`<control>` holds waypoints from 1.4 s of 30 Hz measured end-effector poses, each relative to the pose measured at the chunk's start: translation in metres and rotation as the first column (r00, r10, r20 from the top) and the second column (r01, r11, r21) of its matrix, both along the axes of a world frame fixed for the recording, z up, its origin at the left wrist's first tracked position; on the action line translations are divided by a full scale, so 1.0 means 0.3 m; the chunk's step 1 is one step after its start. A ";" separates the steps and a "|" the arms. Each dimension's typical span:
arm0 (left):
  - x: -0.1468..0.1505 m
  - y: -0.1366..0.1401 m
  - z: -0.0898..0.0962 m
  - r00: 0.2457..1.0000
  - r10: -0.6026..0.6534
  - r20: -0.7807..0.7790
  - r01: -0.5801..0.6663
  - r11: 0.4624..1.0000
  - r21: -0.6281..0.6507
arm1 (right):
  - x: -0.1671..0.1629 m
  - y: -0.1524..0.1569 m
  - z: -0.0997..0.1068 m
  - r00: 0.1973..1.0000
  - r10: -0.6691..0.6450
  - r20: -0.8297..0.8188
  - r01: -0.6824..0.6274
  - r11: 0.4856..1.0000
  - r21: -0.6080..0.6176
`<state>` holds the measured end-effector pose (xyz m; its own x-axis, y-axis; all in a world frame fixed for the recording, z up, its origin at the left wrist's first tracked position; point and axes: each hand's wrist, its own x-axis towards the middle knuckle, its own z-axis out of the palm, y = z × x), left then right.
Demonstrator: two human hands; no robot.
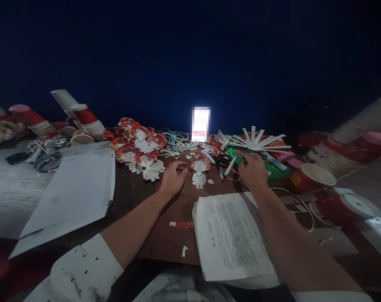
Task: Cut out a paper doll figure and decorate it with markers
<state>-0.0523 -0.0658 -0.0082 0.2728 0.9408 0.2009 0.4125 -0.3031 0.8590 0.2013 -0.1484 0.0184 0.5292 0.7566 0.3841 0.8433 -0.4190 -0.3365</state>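
Note:
A small white paper doll (199, 180) with a red patterned paper piece round its head lies on the brown table between my hands. To its left, my left hand (174, 178) rests on the tabletop with its fingers loosely curled, a gap between thumb and forefinger, and nothing visible in it. My right hand (253, 168) is over the right side, its fingertips at the upper end of a white marker (230, 166) with a green end pointing down and left. Thumb and forefinger appear closed on the marker. Dark pens (221, 173) lie just left of it.
Red-and-white paper dolls (141, 144) are heaped at back left. A bright phone (200, 124) stands behind the doll. White paper strips (259, 142) fan over a green object (276, 171). A printed paper stack (231, 235), white board (71, 188) and paper cups (314, 175) surround my arms.

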 end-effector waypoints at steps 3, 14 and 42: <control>0.001 -0.009 0.010 0.999 -0.023 -0.025 0.023 1.000 -0.002 | 0.034 -0.008 0.006 0.999 0.029 0.032 -0.022 0.981 -0.193; 0.004 -0.020 0.003 0.994 -0.089 -0.058 0.092 0.994 0.058 | 0.016 0.015 0.004 0.923 0.238 0.303 -0.109 0.915 -0.388; 0.036 -0.129 0.025 0.628 -0.353 -0.693 0.666 0.705 0.244 | -0.236 -0.007 -0.043 0.829 0.537 -0.154 -0.507 0.839 0.198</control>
<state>-0.0413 -0.1045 -0.0008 0.8787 0.4435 0.1767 0.4033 -0.8876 0.2224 0.1306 -0.1505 0.0054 0.1456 0.8861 0.4401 0.8326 0.1306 -0.5382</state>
